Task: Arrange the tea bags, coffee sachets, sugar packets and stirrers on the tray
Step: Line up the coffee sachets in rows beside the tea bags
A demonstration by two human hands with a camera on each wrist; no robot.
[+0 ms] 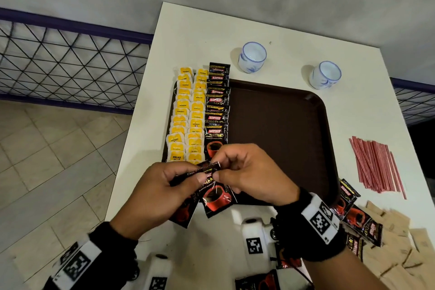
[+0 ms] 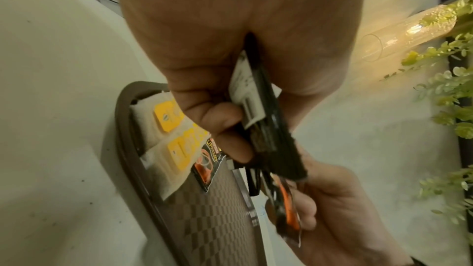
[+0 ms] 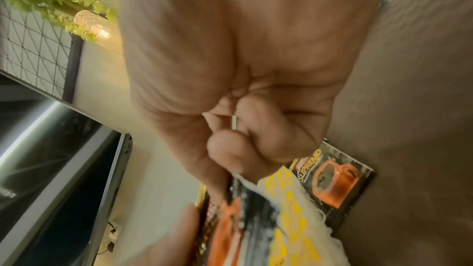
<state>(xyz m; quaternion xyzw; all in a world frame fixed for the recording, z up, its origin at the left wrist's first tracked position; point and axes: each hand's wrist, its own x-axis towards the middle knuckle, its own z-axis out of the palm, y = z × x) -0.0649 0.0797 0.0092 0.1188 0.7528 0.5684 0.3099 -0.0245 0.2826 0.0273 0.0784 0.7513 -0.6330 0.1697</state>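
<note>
A small stack of coffee sachets (image 1: 213, 192) is gripped by the left hand (image 1: 162, 193) and pinched at its top edge by the right hand (image 1: 249, 172) above the tray (image 1: 282, 125), the sachet count being obscured by fingers.

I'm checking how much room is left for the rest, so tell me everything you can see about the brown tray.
The brown tray is dark, plastic-looking, with a raised rim, rounded corners and a fine checked texture. It lies flat on the white table. Two columns of yellow-tagged tea bags and a column of black coffee sachets fill its left side; the rest is bare.
</note>
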